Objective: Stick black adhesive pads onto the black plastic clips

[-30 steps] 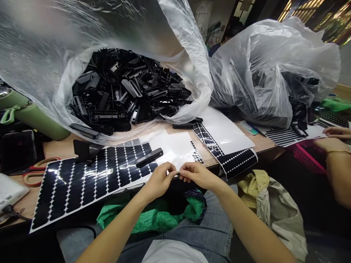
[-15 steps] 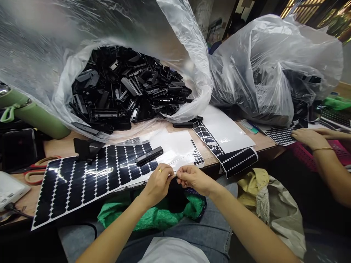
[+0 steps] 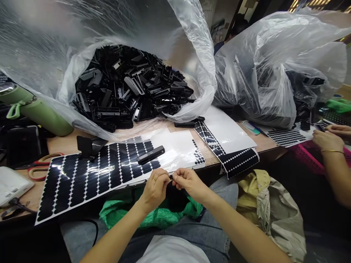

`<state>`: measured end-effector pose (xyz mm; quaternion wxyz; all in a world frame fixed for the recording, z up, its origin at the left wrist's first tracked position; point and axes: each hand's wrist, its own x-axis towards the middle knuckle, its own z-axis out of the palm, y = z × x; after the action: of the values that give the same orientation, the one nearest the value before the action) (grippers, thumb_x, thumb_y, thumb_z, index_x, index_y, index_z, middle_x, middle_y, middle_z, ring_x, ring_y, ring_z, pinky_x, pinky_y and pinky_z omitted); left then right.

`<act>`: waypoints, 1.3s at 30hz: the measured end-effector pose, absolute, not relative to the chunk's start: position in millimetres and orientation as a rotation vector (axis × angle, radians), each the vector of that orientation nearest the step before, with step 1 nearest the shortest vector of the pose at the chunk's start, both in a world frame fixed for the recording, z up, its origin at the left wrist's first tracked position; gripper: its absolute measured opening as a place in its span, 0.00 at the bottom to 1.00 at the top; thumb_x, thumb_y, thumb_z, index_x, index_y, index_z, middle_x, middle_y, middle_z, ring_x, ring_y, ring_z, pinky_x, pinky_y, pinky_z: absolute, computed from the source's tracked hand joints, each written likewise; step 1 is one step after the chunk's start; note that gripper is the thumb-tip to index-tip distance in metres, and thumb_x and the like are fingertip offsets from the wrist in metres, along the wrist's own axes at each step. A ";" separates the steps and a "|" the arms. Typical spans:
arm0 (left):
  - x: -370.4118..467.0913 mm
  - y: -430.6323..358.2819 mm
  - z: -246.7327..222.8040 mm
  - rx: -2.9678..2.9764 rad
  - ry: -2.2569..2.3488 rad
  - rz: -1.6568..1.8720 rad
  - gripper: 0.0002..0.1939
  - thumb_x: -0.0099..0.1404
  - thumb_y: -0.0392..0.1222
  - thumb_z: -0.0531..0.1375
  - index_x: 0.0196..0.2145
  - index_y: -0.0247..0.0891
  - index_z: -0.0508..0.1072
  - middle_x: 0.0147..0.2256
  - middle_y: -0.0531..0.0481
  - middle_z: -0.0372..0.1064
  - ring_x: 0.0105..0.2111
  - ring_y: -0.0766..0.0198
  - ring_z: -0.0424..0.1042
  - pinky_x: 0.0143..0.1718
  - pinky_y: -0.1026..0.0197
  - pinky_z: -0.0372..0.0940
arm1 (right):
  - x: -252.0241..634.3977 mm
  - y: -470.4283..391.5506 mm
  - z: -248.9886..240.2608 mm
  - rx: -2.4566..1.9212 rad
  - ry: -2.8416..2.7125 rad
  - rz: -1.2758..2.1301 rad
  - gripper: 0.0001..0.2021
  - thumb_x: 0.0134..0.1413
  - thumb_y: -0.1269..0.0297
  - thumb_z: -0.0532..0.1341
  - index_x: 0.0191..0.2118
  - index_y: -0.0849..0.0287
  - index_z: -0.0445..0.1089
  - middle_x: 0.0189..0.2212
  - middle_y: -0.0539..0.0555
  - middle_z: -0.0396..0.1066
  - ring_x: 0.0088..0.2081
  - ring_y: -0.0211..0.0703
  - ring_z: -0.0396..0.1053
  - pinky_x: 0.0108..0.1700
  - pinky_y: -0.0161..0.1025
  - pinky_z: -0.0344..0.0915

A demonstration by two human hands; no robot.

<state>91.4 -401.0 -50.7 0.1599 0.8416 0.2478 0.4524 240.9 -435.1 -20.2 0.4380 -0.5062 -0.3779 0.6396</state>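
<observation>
My left hand and my right hand meet fingertip to fingertip just off the table's front edge. Both are closed in a pinch; whatever lies between them is too small to make out. Just beyond them a black plastic part with a textured end rests on a sheet of black round stickers. Part of that sheet is bare white backing, with small black dots at its right end. Below my hands, a green woven sack lies by my lap.
A clear plastic bag full of black parts lies open behind. Another bag stands right. Red-handled scissors, a green bottle and a white box are left. A co-worker's hands work at far right.
My pinched hands have shifted slightly left, still fingertip to fingertip. The view has moved a little. At the right, the co-worker's hands have lifted off the sticker sheet and now hold a dark part.
</observation>
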 end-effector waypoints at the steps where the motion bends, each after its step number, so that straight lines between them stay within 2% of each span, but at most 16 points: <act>1: 92.8 -403.6 -50.8 2.302 0.778 1.270 0.08 0.60 0.27 0.50 0.32 0.39 0.60 0.31 0.50 0.61 0.33 0.64 0.62 0.35 0.59 0.62 | 240.1 -435.0 -20.3 -1.259 -0.937 1.586 0.13 0.46 0.56 0.60 0.24 0.61 0.63 0.20 0.47 0.64 0.21 0.30 0.58 0.25 0.31 0.54; 6: 100.5 -413.6 -50.2 1.930 1.071 1.161 0.04 0.62 0.32 0.50 0.33 0.39 0.60 0.29 0.52 0.61 0.30 0.67 0.64 0.32 0.63 0.62 | 238.4 -433.6 -21.3 -1.275 -0.892 1.593 0.13 0.45 0.56 0.61 0.24 0.61 0.62 0.20 0.47 0.64 0.20 0.29 0.57 0.24 0.31 0.53; 9: 100.9 -413.7 -52.7 2.001 1.037 1.228 0.07 0.61 0.32 0.52 0.37 0.40 0.59 0.30 0.52 0.61 0.31 0.67 0.64 0.33 0.63 0.62 | 237.1 -434.3 -23.9 -1.308 -0.905 1.524 0.12 0.45 0.56 0.60 0.24 0.61 0.62 0.20 0.47 0.64 0.21 0.30 0.57 0.24 0.32 0.53; 13: 101.0 -415.2 -59.1 2.093 0.948 1.287 0.07 0.61 0.32 0.52 0.37 0.40 0.59 0.30 0.53 0.61 0.30 0.67 0.64 0.32 0.62 0.62 | 230.8 -436.7 -28.9 -1.363 -0.903 1.415 0.12 0.45 0.57 0.60 0.23 0.60 0.62 0.20 0.48 0.64 0.21 0.32 0.58 0.26 0.33 0.55; 22: 93.2 -417.0 -45.4 1.515 1.263 1.323 0.08 0.60 0.39 0.54 0.39 0.40 0.60 0.34 0.50 0.61 0.35 0.66 0.65 0.37 0.61 0.62 | 248.7 -428.4 -52.5 -1.510 -0.873 1.168 0.10 0.46 0.58 0.57 0.25 0.59 0.62 0.21 0.49 0.64 0.23 0.34 0.58 0.27 0.34 0.55; 27: 78.1 -400.5 -30.2 1.184 1.235 1.089 0.11 0.60 0.43 0.53 0.40 0.37 0.61 0.30 0.51 0.65 0.30 0.66 0.67 0.31 0.62 0.63 | 267.4 -420.5 -44.7 -1.484 -0.920 1.393 0.08 0.45 0.60 0.58 0.25 0.60 0.63 0.23 0.49 0.66 0.23 0.33 0.59 0.27 0.33 0.54; 31: 78.5 -397.5 -30.8 1.031 1.199 1.028 0.13 0.58 0.44 0.55 0.40 0.37 0.61 0.30 0.50 0.67 0.30 0.65 0.67 0.28 0.63 0.62 | 256.3 -414.5 -32.5 -1.357 -0.969 1.503 0.09 0.44 0.59 0.60 0.25 0.59 0.62 0.22 0.48 0.65 0.23 0.32 0.58 0.26 0.33 0.53; 36: 80.8 -400.5 -29.7 1.297 1.229 0.876 0.10 0.59 0.47 0.53 0.32 0.37 0.67 0.30 0.50 0.65 0.30 0.65 0.65 0.28 0.64 0.59 | 236.8 -411.3 -26.7 -1.240 -1.126 1.581 0.10 0.48 0.56 0.58 0.27 0.58 0.62 0.23 0.47 0.63 0.23 0.32 0.56 0.26 0.33 0.52; 39: 82.4 -403.8 -26.0 1.515 1.263 0.859 0.10 0.61 0.45 0.51 0.29 0.37 0.66 0.27 0.51 0.63 0.29 0.65 0.63 0.29 0.63 0.58 | 230.3 -411.7 -28.0 -1.245 -1.219 1.547 0.11 0.49 0.55 0.57 0.28 0.58 0.62 0.23 0.47 0.62 0.25 0.33 0.58 0.27 0.33 0.54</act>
<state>82.4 -403.8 -26.0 0.4752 0.6198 0.5164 0.3512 230.3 -411.7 -28.0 0.3948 -0.4908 -0.4807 0.6101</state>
